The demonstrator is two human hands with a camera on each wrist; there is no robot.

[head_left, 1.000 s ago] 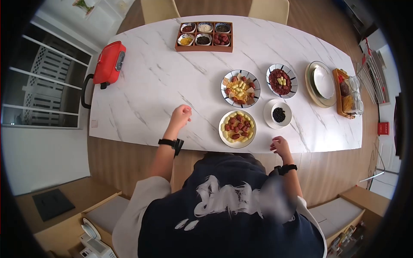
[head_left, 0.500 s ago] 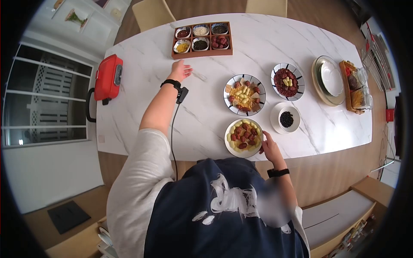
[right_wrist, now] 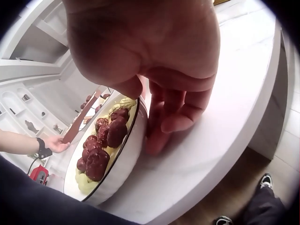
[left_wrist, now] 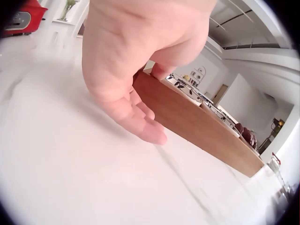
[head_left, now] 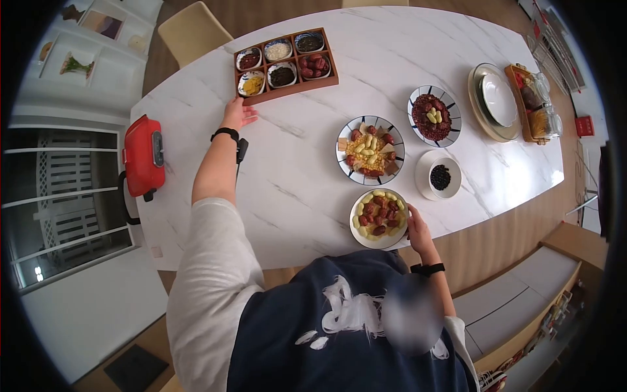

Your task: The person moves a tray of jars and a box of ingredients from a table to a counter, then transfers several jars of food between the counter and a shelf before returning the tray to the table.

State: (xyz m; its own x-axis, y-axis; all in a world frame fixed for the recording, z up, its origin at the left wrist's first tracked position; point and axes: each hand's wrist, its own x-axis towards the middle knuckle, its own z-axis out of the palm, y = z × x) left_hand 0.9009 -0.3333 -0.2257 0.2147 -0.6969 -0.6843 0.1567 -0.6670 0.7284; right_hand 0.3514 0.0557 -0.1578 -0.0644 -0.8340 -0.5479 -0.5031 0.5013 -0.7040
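At the lower left corner of a wooden compartment box [head_left: 294, 92], the left hand [head_left: 240, 114] has its thumb over the top edge. The left wrist view shows the hand [left_wrist: 140, 56] with its fingers bent along the box's side wall [left_wrist: 197, 120]. Small bowls of dried foods sit in the box. The right hand [head_left: 419, 234] holds the right rim of a round dish [head_left: 374, 246] of red dates and green pieces. In the right wrist view, that hand [right_wrist: 150, 51] has its thumb at the dish's rim and its fingers against the outer wall [right_wrist: 133, 157].
Farther in stand a plate of mixed food [head_left: 344, 165], a plate of red beans [head_left: 450, 104] and a white bowl of black beans [head_left: 455, 163]. Stacked plates [head_left: 499, 98] and a basket of jars [head_left: 522, 104] are right; a red appliance [head_left: 142, 157] is left.
The left hand has moved forward and left from the near part of the table to the box corner. The right hand has moved left to the dish and taken hold of its rim.
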